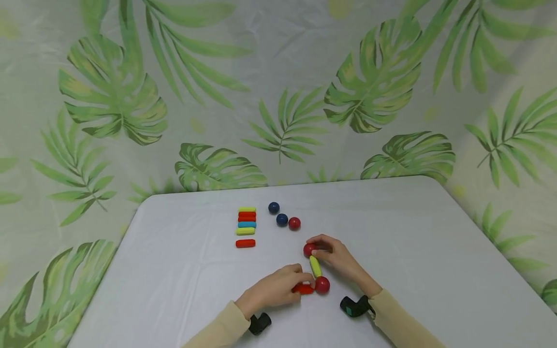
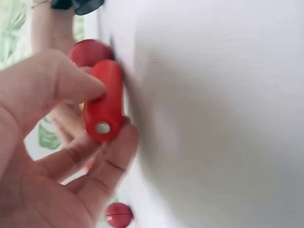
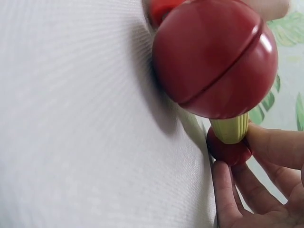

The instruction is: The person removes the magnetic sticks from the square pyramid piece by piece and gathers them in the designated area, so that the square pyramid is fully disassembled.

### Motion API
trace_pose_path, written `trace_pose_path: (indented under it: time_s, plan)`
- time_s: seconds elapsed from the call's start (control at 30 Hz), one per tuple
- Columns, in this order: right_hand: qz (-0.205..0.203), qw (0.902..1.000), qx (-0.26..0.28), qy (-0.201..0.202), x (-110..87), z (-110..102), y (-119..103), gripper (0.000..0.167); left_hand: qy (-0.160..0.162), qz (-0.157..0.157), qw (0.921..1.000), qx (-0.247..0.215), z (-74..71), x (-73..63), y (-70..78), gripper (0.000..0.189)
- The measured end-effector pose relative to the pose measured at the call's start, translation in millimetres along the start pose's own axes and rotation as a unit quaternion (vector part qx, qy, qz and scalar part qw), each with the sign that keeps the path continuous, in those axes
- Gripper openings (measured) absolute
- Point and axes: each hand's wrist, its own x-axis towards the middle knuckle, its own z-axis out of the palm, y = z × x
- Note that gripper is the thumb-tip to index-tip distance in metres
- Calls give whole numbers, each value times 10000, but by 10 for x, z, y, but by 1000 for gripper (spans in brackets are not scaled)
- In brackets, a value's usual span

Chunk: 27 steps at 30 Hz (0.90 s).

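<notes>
My left hand (image 1: 282,286) pinches a red rod (image 2: 105,107) between thumb and fingers; a silvery round spot shows on its near end. Its far end meets, or nearly meets, a glossy red ball (image 1: 322,285) with a seam around it. From that ball a yellow-green ribbed rod (image 1: 315,267) runs away to a second red ball (image 1: 309,249). My right hand (image 1: 337,256) holds this farther ball by thumb and fingertips, low over the white cloth. In the right wrist view the near ball (image 3: 213,57) hides part of the yellow-green rod.
Left of centre, several short rods lie in a column: yellow-green (image 1: 247,209), red (image 1: 246,216), blue (image 1: 246,224), with a red one (image 1: 245,243) nearest. Two dark blue balls (image 1: 273,208) and another red ball (image 1: 294,223) sit behind my hands on the white table (image 1: 174,270).
</notes>
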Motion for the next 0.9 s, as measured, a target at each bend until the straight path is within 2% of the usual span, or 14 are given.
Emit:
trace_pose_path:
  time_s: [0.1, 0.2, 0.3, 0.43, 0.53, 0.7, 0.77, 0.9]
  plan:
    - [45, 10000, 17, 8, -1, 0, -4, 26, 223, 41, 9996, -141, -34, -35, -49, 35]
    - [124, 9999, 33, 16, 0, 3, -9, 26, 757, -132, 9961, -426, -136, -125, -161, 31]
    - [180, 9998, 19, 62, 1, 2, -7, 26, 1474, -551, 9868, -387, -290, -257, -341, 22]
    - [178, 9998, 26, 99, -23, -5, -52, 27, 2195, -1306, 9668, -13, -447, -428, -625, 19]
    - [139, 9999, 18, 58, -74, -24, -184, 27, 2408, -1683, 9557, 172, -523, -486, -797, 20]
    - [144, 9999, -3, -22, -147, -50, -391, 27, 2550, -1757, 9502, 361, -605, -441, -954, 21]
    - [145, 9999, 20, -12, -147, -44, -397, 27, 2588, -1783, 9482, 459, -623, -406, -979, 21]
    - [67, 9999, 56, 66, -91, -18, -228, 27, 2664, -1893, 9430, 631, -642, -366, -969, 22]
